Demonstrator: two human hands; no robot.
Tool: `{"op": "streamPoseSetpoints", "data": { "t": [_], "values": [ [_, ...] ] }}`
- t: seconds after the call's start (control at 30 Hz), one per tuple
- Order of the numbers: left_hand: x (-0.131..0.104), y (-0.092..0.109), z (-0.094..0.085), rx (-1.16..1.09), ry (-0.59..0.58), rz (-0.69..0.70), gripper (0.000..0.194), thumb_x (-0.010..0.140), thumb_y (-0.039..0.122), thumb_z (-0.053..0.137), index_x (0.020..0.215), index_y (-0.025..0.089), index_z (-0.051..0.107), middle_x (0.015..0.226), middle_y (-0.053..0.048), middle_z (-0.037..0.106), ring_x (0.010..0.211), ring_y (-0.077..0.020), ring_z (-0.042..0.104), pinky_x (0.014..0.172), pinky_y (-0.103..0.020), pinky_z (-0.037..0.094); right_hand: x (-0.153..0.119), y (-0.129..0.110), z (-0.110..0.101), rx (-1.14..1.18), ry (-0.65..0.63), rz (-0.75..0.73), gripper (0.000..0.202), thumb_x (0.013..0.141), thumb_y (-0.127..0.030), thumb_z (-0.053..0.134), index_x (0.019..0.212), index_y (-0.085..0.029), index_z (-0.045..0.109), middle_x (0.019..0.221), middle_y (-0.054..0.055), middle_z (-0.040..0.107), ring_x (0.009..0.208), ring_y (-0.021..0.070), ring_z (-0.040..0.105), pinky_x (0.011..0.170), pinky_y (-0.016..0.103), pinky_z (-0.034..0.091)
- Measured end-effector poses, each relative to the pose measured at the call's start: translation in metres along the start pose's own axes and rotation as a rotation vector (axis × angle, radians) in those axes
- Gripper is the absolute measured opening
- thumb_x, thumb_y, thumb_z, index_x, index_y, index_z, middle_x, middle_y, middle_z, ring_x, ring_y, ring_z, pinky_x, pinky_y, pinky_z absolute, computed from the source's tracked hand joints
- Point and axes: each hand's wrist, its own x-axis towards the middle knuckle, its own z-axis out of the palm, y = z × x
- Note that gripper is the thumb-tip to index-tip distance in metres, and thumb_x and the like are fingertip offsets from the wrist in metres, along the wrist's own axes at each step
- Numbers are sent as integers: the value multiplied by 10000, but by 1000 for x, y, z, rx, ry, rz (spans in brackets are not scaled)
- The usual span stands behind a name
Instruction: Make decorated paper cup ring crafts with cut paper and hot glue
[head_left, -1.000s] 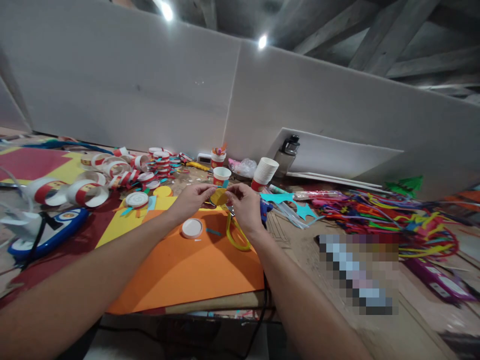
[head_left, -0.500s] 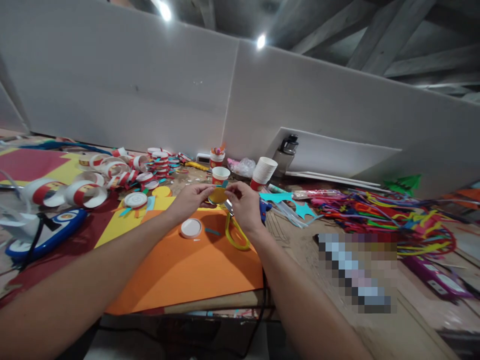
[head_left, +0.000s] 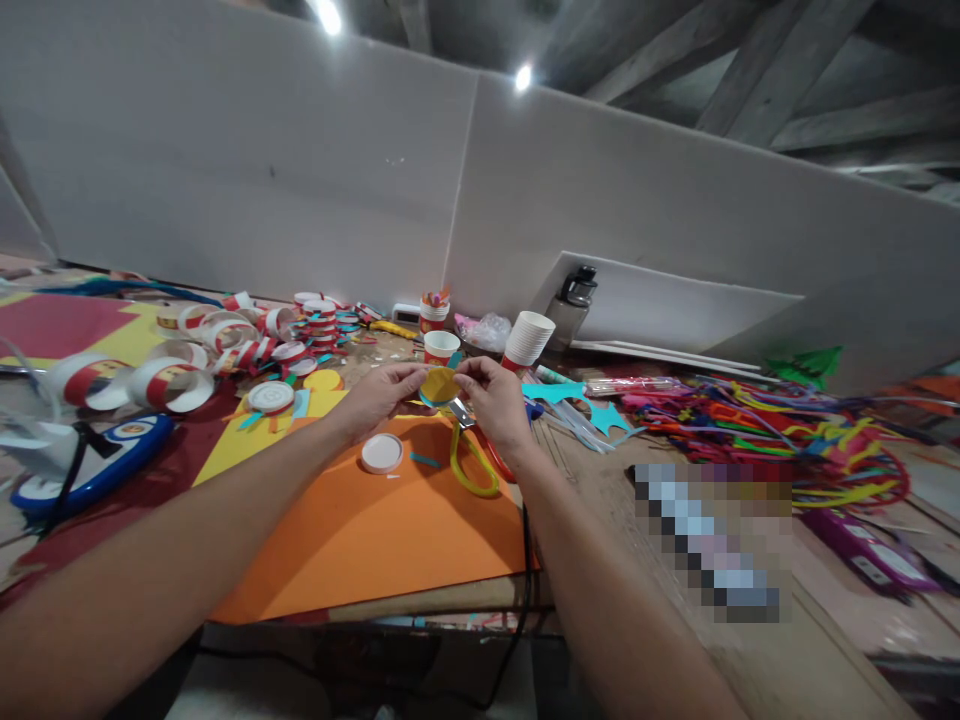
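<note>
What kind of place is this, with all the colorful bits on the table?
Probably a craft workspace: orange paper and yellow-handled scissors lie by the hands, white paper cups stand stacked behind, and a heap of colorful strips spreads over the right side.

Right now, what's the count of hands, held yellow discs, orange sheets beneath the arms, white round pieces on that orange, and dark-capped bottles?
Hands: 2 (left hand, right hand)
Held yellow disc: 1
Orange sheet: 1
White round piece: 1
Dark-capped bottle: 1
Total: 6
</note>
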Motion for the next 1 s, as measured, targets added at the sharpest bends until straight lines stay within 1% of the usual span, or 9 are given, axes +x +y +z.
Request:
{"op": "streamPoseSetpoints", "data": {
  "t": [0.1, 0.2, 0.37, 0.53, 0.73, 0.9, 1.0],
  "values": [
    [2, -2, -2, 13, 32, -10, 399, 724, 364, 778, 1057, 151, 725, 1003, -70, 730, 750, -138, 664, 744, -324, 599, 0, 1, 0, 24, -10, -2, 84, 743, -274, 600, 761, -192, 601, 662, -20, 586, 579, 118, 514, 578, 251, 435],
    [4, -3, -5, 16, 61, -35, 357, 740, 321, 767, 1042, 133, 732, 944, -71, 736, 659, -110, 639, 730, -334, 610, 1, 0, -1, 36, -31, 7, 102, 730, -285, 607, 768, -191, 599, 652, -28, 578, 571, 112, 511, 575, 250, 433],
    [4, -1, -8, -23, 7, -56, 342, 751, 314, 764, 1045, 143, 735, 992, -88, 739, 715, -135, 673, 730, -322, 612, 6, -2, -5, 76, -33, 43, 150, 707, -332, 622, 749, -194, 582, 643, -27, 580, 554, 118, 531, 559, 260, 449],
    [3, 2, -6, -64, 6, -89, 340, 743, 331, 774, 1025, 144, 737, 973, -108, 746, 731, -162, 691, 682, -318, 615, 8, -1, -6, 127, -44, 86, 177, 690, -348, 638, 746, -191, 577, 630, -27, 570, 542, 116, 531, 549, 258, 459],
    [2, -2, -4, -112, 46, -65, 343, 737, 335, 779, 1011, 135, 738, 1004, -121, 740, 815, -190, 696, 710, -338, 610, 6, 1, -4, 40, -54, 38, 150, 711, -333, 614, 738, -194, 564, 623, -33, 561, 546, 113, 518, 549, 251, 440],
    [4, -3, -5, -111, 74, -76, 364, 667, 324, 830, 964, 128, 755, 939, -104, 749, 726, -159, 677, 727, -345, 607, 5, -2, -6, -18, -93, -16, 90, 739, -288, 588, 753, -199, 576, 636, -35, 558, 569, 118, 513, 571, 256, 428],
    [5, -2, -6, -112, 72, -60, 371, 652, 315, 838, 968, 137, 759, 970, -103, 747, 748, -161, 678, 722, -331, 605, 5, -4, -8, -28, -105, -28, 79, 748, -278, 589, 767, -201, 584, 681, -25, 583, 591, 123, 520, 589, 260, 437]
  ]
}}
